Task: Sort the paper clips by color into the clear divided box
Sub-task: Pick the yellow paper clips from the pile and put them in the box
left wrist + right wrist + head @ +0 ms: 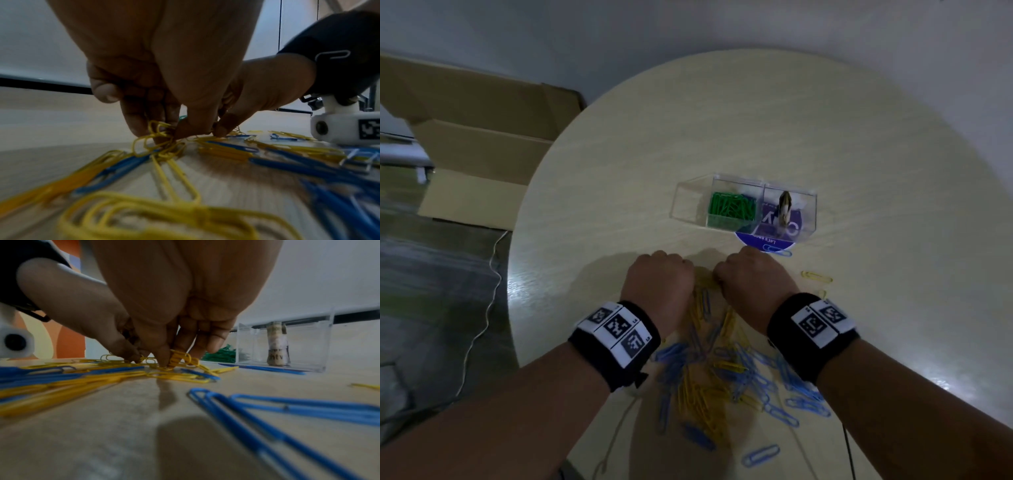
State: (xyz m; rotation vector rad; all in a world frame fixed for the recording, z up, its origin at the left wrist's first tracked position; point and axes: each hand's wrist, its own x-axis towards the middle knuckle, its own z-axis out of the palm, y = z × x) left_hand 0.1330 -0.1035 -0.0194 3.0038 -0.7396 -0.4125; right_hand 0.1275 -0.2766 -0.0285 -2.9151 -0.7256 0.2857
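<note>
Yellow and blue paper clips (722,370) lie mixed in a heap on the round table, near me. Both hands are curled, knuckles up, at the heap's far edge. My left hand (664,277) pinches a bunch of yellow clips (158,138) with fingertips on the table. My right hand (746,277) pinches another bunch of yellow clips (180,360) right beside it. The clear divided box (746,209) stands just beyond the hands. Its left compartment holds green clips (731,209); its right compartment holds a small upright roll (786,209).
A purple round sticker (767,241) lies under the box's near side, with a blue clip (777,251) on it. Loose yellow clips (816,277) lie to the right and a blue one (760,455) near me. An open cardboard box (482,144) stands on the floor, left.
</note>
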